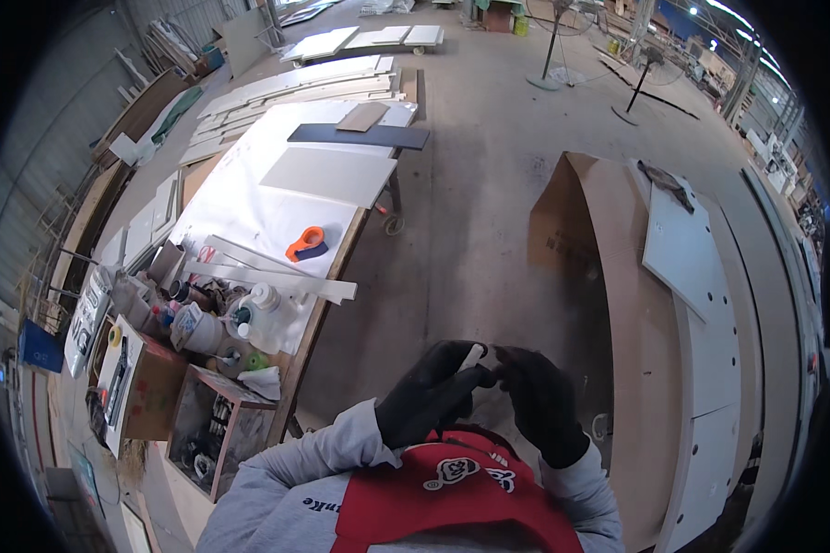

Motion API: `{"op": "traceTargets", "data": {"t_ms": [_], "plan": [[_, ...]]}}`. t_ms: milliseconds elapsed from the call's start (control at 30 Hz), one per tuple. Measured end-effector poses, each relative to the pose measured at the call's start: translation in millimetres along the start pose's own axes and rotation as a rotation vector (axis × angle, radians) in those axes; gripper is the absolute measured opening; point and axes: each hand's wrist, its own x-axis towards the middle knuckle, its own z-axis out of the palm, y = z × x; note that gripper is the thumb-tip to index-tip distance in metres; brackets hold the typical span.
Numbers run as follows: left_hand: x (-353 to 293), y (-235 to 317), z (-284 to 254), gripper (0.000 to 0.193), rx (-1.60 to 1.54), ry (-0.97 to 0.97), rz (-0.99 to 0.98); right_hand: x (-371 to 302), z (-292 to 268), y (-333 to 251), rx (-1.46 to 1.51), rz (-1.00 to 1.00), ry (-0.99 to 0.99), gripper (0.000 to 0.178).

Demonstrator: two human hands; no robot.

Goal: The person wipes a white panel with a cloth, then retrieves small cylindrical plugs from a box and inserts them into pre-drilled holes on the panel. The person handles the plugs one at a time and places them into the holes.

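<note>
Both of my hands wear black gloves and meet in front of the red apron (pixel 406 498) at my chest. In my left hand (pixel 424 392) is a small, pale, stick-like piece (pixel 472 357), gripped between thumb and fingers with its end poking up. Its exact kind is too small to make out. Close by on the right, my right hand (pixel 541 396) has its fingers pinched together near the tip of that piece. Whatever those fingertips hold, if anything, does not show clearly.
At left stands a worktable with a wooden edge (pixel 334 276), holding an orange tape roll (pixel 302 243), a plastic bottle (pixel 265 297), white strips (pixel 277 276) and boards (pixel 332 175). A large cardboard sheet (pixel 636 369) and white drilled panels (pixel 682 240) stand at right. Fans (pixel 650 57) stand farther off.
</note>
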Motion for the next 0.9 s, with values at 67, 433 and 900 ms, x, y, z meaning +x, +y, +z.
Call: {"op": "traceTargets", "data": {"t_ms": [67,433,900], "plan": [[-1.5,4.0,0.0,0.028,0.016,0.005,-0.002,4.1,2.8,-3.0,-0.137,-0.155,0.071,0.027],[-7.5,9.1,-9.3,0.031,-0.031,0.017,-0.104,17.7,9.1,-7.3,-0.374,-0.176,0.253,0.026],[11.9,8.6,-10.9,0.035,-0.064,-0.058,-0.143,24.5,5.1,12.3,-0.459,-0.138,0.265,0.02]]}}
